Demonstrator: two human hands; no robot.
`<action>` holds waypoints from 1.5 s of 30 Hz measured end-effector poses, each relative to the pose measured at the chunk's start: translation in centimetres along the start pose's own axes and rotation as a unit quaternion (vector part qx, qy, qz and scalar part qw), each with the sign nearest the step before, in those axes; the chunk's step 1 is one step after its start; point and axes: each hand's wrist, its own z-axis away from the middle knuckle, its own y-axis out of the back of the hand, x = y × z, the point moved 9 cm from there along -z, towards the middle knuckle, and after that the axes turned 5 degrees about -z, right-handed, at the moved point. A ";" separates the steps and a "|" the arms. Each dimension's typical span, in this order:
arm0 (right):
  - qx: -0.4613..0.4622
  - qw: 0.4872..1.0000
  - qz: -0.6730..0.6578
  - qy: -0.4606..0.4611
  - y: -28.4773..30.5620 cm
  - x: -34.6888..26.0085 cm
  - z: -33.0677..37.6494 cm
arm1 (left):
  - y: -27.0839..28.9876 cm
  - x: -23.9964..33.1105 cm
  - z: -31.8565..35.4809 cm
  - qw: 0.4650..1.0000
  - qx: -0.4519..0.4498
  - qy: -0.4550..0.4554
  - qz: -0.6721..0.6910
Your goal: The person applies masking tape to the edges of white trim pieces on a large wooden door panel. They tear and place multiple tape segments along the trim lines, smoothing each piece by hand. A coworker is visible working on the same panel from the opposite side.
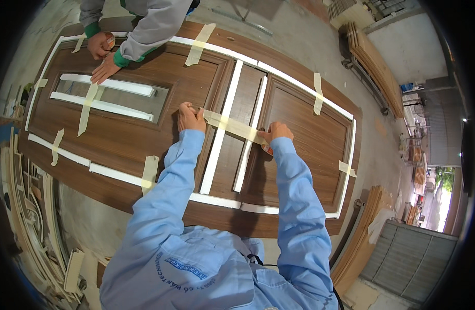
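A brown wooden door panel [191, 85] lies flat before me, with white foam strips [221, 129] along its edges and across it. My left hand [192, 118] is closed, its fingertips on the left end of a pale masking tape strip [232, 125]. This strip runs taut across two white strips to my right hand [278, 133]. There my fingers are closed around a tape roll [267, 149], partly hidden under the hand. Other pieces of pale tape [200, 44] hold the white strips to the door.
A co-worker's hand [107, 68] presses at the glass opening [118, 95]; the other holds a tape roll [110, 41]. Boards on a cart [374, 72] stand at the far right. Wood offcuts [33, 201] lean at the left. A grey slatted panel [408, 258] is at lower right.
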 end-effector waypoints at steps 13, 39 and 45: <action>-0.050 0.978 -0.179 0.091 -2.5 2.8 -1.1 | -8.9 5.4 7.8 0.868 -0.189 -0.408 -0.211; -0.010 1.000 0.001 0.001 -3.0 0.3 -1.6 | -14.4 12.3 8.3 0.895 -0.353 -0.264 -0.062; -0.056 0.996 0.006 -0.062 -3.5 1.1 -2.8 | -15.1 11.6 7.1 0.908 -0.370 -0.189 -0.060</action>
